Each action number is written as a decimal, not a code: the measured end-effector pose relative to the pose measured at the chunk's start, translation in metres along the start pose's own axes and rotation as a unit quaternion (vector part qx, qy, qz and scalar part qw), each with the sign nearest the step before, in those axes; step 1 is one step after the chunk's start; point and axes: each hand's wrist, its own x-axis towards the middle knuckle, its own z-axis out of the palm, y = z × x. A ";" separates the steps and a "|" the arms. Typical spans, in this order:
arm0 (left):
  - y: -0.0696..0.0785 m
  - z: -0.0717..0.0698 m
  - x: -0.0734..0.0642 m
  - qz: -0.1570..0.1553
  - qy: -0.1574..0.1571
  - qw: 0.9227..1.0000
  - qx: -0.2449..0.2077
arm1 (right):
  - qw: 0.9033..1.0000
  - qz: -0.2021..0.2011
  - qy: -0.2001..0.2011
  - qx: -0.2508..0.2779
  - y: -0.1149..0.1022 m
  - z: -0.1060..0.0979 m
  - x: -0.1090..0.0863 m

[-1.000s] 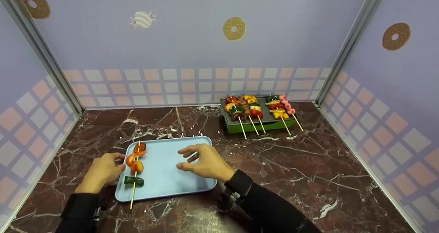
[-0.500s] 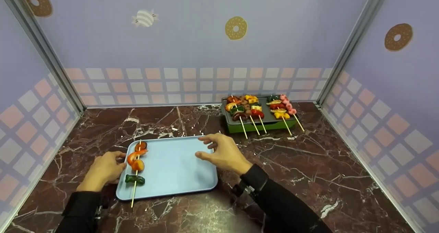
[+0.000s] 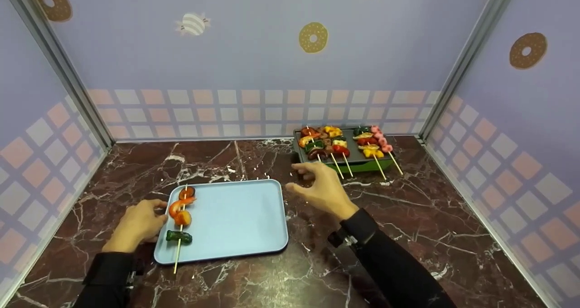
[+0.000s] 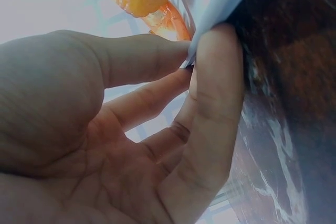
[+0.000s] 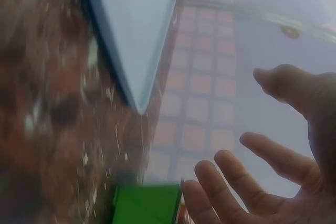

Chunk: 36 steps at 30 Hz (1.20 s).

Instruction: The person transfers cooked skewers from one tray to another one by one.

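Observation:
A light blue tray (image 3: 235, 222) lies on the counter, and one skewer (image 3: 183, 217) with shrimp and green pepper rests along its left side. My left hand (image 3: 138, 224) pinches the tray's left edge; in the left wrist view the thumb (image 4: 147, 56) and a finger (image 4: 218, 77) meet at the rim. My right hand (image 3: 324, 188) is in the air between the tray and the grill, fingers spread and nothing in them. The green toy grill (image 3: 371, 166) at the back right bears several skewers (image 3: 333, 142), their sticks jutting over its front. The hand covers part of one stick.
Dark red marbled counter (image 3: 408, 235) surrounds the tray. Lilac wall panels (image 3: 253, 63) with doughnut and tile prints close off the back and both sides, just behind the grill.
My right hand has moved right and away from me, from over the tray to the near side of the grill. The left hand stays at the tray's edge.

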 end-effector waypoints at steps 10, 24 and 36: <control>0.001 -0.001 0.001 -0.003 -0.002 1.000 0.006 | 0.998 0.018 0.050 -0.039 0.026 -0.039 0.002; 0.001 -0.001 0.001 0.000 0.001 1.000 0.009 | 0.988 0.023 0.117 -0.099 0.060 -0.077 0.001; 0.000 0.001 0.001 0.001 0.003 1.000 0.002 | 0.979 0.060 0.144 -0.132 0.092 -0.108 -0.008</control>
